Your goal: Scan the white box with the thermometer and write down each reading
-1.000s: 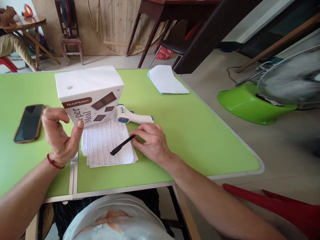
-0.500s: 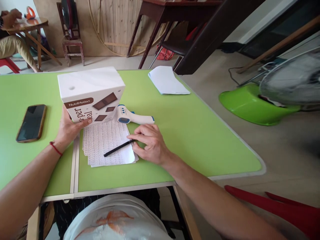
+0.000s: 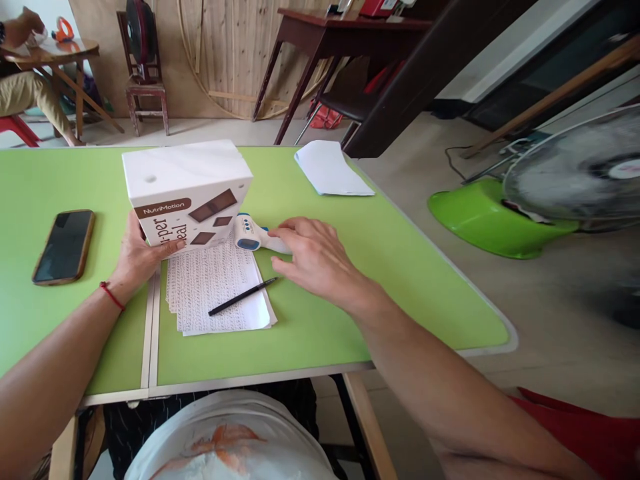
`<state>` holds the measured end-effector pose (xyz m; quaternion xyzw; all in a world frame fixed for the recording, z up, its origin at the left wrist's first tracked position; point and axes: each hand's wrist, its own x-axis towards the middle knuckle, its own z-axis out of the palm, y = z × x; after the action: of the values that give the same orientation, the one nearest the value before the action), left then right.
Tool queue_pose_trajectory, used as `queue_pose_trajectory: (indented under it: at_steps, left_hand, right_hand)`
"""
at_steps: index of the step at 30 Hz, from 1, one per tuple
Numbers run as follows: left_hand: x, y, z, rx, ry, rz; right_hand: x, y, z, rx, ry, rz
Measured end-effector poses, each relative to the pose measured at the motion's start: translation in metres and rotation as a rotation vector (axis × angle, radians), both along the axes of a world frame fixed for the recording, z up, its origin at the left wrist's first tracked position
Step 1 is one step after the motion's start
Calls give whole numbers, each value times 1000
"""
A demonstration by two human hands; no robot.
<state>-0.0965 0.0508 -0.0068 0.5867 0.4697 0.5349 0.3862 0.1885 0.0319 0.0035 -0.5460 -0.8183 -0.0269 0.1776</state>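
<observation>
A white NutriMotion box (image 3: 200,207) stands tilted over the top of some handwritten sheets (image 3: 215,280). My left hand (image 3: 140,250) grips its lower left side, thumb on the front and the other fingers mostly hidden behind. On the sheets lies a black pen (image 3: 243,297), untouched. Right of the box rests a white and blue infrared thermometer (image 3: 253,237). My right hand (image 3: 315,257) is over its handle, thumb and index finger apart on either side; whether they touch it I cannot tell.
A smartphone (image 3: 64,247) lies on the left of the green table (image 3: 400,287). White papers (image 3: 330,170) are at the far edge. Beyond the right edge stand a green stool (image 3: 495,220) and a fan (image 3: 575,167). A person sits at a small round table (image 3: 65,50), back left.
My right hand has left the pen and moved up and right to the thermometer's handle. My left hand still holds the box in nearly the same place.
</observation>
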Motion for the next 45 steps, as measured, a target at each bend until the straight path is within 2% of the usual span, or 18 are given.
queue_pose_trajectory:
  at_steps: [3,9,14,18,21,26,28,33,35,39,42,45]
  left_hand:
    - [-1,1,-1,-8,27,23]
    - [-2,1,-1,-10,54,61]
    - [0,-5,4,-17,130,150]
    - [0,-11,12,28,134,128]
    - [1,-17,17,38,123,10]
    - [13,-29,19,-52,-35,-230]
    - [19,-34,19,-119,-51,-275]
    - [23,-38,18,-209,-32,-275]
    - [22,-37,17,-217,-15,-265]
    - [20,-36,14,-234,19,-225]
    - [21,-35,13,-223,48,-206]
    - [21,-35,13,-224,66,-187]
  right_hand:
    - [-1,14,3,-81,-61,-70]
    - [-1,31,-11,-275,-79,-111]
    - [-2,26,-15,-347,49,-152]
    - [-2,23,-16,-271,214,-226]
    - [1,24,-18,-167,437,-237]
    - [-1,20,-13,90,932,-115]
    - [-5,11,-2,96,1066,-62]
    - [-17,-28,37,-146,1298,25]
    - [-23,-42,44,-282,1372,101]
    - [-37,-58,30,-602,1469,264]
    - [-47,-62,11,-666,1520,280]
    - [-54,-63,3,-697,1561,297]
